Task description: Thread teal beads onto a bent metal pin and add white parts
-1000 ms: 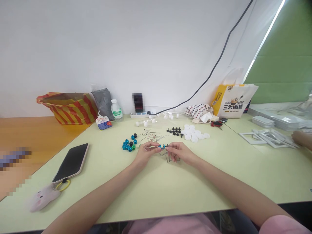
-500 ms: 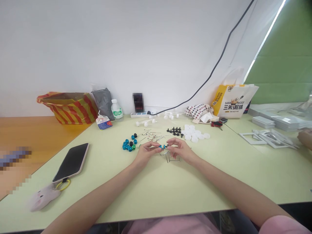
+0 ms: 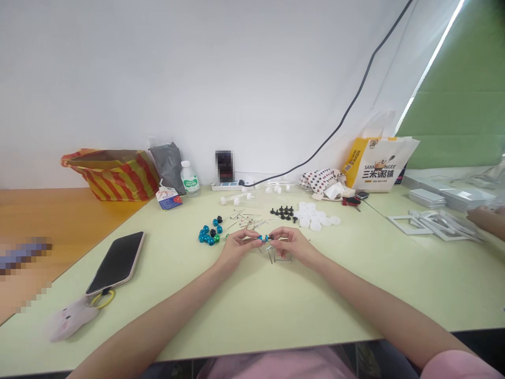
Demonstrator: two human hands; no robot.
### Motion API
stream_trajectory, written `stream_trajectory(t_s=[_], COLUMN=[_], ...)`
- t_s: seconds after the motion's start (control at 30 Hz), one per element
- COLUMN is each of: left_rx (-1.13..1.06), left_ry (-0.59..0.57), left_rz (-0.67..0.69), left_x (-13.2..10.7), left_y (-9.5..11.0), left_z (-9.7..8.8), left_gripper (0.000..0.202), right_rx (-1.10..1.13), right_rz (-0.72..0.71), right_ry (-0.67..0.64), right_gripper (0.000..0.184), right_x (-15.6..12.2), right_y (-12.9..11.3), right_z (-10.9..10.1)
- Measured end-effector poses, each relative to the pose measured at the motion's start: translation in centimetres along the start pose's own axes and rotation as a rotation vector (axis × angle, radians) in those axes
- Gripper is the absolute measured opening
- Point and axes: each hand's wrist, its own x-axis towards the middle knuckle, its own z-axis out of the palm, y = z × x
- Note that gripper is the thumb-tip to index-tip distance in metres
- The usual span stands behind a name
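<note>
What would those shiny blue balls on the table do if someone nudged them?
The glossy blue balls look apt to roll, being round and heaped loosely on the flat tabletop. Their shine suggests they might feel slightly slippery. They are probably light, though their material is hard to tell from here.

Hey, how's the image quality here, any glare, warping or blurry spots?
In the head view, the wide lens bows the edge of the desk; a bright strip of light glares beside the green blind; a pixelated patch hides an upright thing at the back; the blue bead between the left hand and right hand is too small for fine detail.
</note>
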Motion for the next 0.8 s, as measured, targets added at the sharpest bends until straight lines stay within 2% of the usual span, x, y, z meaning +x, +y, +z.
stream_trajectory(t_s=[0.23, 0.53, 0.8], left_rx=[0.012, 0.015, 0.005], left_ry=[-0.012, 0.021, 0.016], left_rz=[0.021, 0.018, 0.006], left_x=[0.13, 0.11, 0.1], left_y=[-0.46, -0.26, -0.22], left_z=[-0.29, -0.15, -0.14], left_gripper=[0.024, 0.024, 0.024], right_rx=[-0.015, -0.057, -0.053], right_rz=[0.067, 0.067, 0.044], right_ry=[-0.023, -0.086, 0.028], right_gripper=[0.04, 0.036, 0.04], right_x=[0.16, -0.07, -0.14], right_y=[0.42, 0.37, -0.07], right_z=[-0.11, -0.15, 0.03])
